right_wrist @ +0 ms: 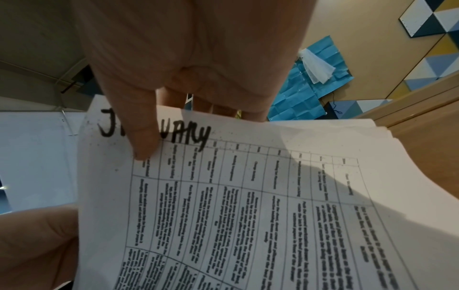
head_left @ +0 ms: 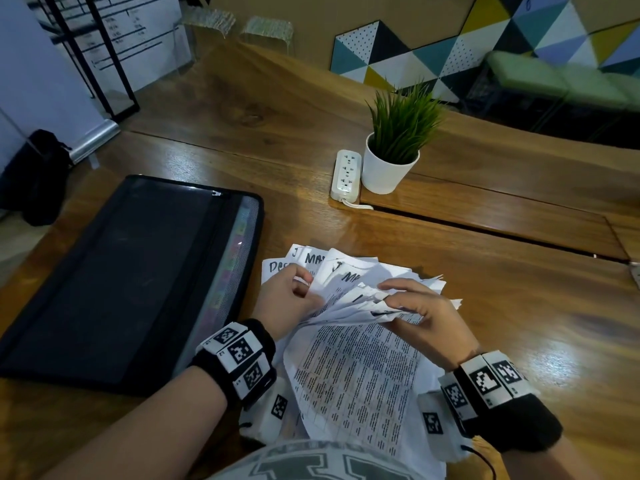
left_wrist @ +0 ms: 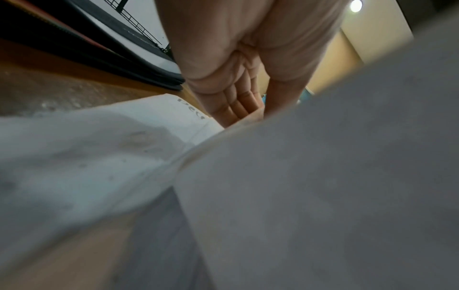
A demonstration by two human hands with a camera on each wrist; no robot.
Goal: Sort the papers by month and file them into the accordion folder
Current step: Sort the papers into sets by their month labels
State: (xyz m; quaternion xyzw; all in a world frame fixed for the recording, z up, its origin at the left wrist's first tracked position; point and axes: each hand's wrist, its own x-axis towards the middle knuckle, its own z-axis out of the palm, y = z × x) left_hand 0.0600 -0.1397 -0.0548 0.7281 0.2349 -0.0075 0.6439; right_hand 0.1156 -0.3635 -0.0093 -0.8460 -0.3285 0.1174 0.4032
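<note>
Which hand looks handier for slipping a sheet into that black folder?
Probably the left hand: the accordion folder lies right beside it, on its side of the papers. The right hand would have to cross over.

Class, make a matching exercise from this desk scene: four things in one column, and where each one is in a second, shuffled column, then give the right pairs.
Things
1. accordion folder
2. potted plant
3. power strip
4. papers

Places
A. held in both hands, at the near edge of the table
B. flat on the table, left of the papers
C. in a white pot, at the far side of the table
D. lying just left of the white pot

Pairs: 1-B, 2-C, 3-D, 4-A
</note>
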